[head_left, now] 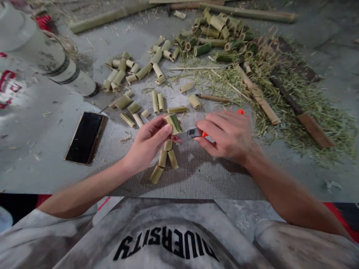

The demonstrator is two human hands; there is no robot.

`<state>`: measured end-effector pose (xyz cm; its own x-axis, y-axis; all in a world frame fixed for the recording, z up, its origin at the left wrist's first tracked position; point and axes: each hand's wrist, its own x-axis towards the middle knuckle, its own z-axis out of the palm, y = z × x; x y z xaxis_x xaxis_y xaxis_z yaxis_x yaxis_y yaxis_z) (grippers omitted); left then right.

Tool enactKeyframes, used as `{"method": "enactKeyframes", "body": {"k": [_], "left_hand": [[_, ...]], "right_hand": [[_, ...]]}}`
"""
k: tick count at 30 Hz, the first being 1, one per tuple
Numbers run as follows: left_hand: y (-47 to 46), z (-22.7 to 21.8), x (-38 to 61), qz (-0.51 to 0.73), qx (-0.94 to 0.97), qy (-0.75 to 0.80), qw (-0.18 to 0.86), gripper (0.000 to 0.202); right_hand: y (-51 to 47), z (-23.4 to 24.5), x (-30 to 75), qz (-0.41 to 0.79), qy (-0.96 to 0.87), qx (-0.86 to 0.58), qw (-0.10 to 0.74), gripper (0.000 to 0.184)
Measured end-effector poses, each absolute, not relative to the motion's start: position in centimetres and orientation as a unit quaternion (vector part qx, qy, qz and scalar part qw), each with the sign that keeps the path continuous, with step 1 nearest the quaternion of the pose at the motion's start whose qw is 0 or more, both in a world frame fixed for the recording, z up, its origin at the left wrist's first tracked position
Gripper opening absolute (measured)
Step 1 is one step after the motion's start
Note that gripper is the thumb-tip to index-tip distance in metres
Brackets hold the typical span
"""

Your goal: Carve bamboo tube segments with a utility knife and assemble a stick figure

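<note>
My left hand point(151, 140) pinches a short piece of bamboo point(174, 124) between thumb and fingers; green skin shows along one side of it. My right hand point(224, 134) is closed round the orange handle of a utility knife point(193, 133). The knife's blade points left and meets the lower edge of the bamboo piece, partly hidden by it. Just below the hands, several cut bamboo pieces point(162, 158) lie joined or lined up on the grey mat. Beyond my left hand are more short pieces point(155, 101) and a split strip point(177, 110).
A black phone point(84, 138) lies at left, near a tall white patterned container point(53, 56). Green bamboo sections point(215, 35) are heaped at the back. Shavings point(316, 123) cover the right side, with a wooden-handled tool point(315, 130) and a bamboo stick point(259, 95) among them.
</note>
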<state>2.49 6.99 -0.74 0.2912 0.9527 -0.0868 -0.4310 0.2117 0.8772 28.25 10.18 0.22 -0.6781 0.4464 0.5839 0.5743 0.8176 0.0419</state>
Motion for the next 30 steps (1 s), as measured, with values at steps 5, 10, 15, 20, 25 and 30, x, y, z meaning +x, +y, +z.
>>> {"method": "enactKeyframes", "body": {"k": [5,10,15,20,25,30], "left_hand": [[8.7,1.1,1.9,0.484,0.222,0.370,0.761,0.027],[11.1,1.4,0.8,0.542,0.143,0.370,0.741,0.037],[11.9,0.6,0.4,0.564,0.143,0.364,0.727,0.041],[12.0,0.6,0.6,0.563,0.151,0.383,0.717,0.038],[12.0,0.1,0.5,0.566,0.174,0.390,0.705,0.033],[11.7,-0.4,0.8,0.567,0.208,0.382,0.699,0.031]], "right_hand": [[10.4,0.3,28.4,-0.081,-0.891,-0.295,0.335,0.022],[10.3,0.0,27.5,-0.061,-0.909,-0.286,0.298,0.017],[10.0,-0.5,26.6,-0.064,-0.919,-0.267,0.284,0.028],[10.0,-0.7,26.5,-0.074,-0.929,-0.256,0.257,0.034],[10.1,-0.8,26.6,-0.058,-0.944,-0.215,0.244,0.048],[8.9,-0.6,25.2,-0.038,-0.957,-0.171,0.231,0.061]]}}
